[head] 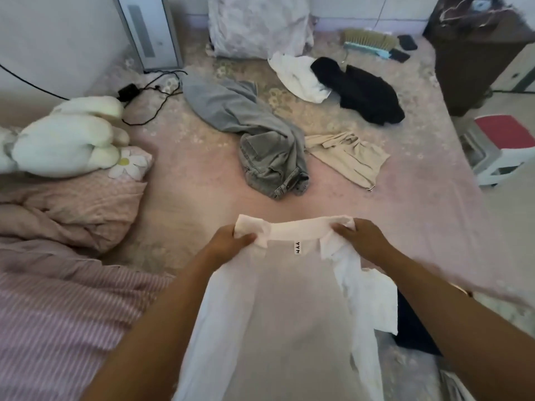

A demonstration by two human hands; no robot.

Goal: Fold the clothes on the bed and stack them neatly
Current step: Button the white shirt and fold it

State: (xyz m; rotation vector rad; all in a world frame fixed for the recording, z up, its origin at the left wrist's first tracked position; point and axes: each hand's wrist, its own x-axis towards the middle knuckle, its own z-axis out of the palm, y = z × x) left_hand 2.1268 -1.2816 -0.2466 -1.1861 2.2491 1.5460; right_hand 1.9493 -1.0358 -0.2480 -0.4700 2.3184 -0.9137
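Bed (202, 198), pink floral cover. Laid directly on it: grey jeans (260, 134), crumpled, centre; beige garment (350, 157) just beside them; white garment (298, 75) overlapped by black garment (362, 91); brush (370, 41); white plush toy (66, 140); pink quilt (72, 227); black cable (144, 91).

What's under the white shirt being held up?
Both hands, left and right, grip the white shirt at the collar. A dark cloth pokes out past its right edge on the bed. How far it runs underneath is covered.
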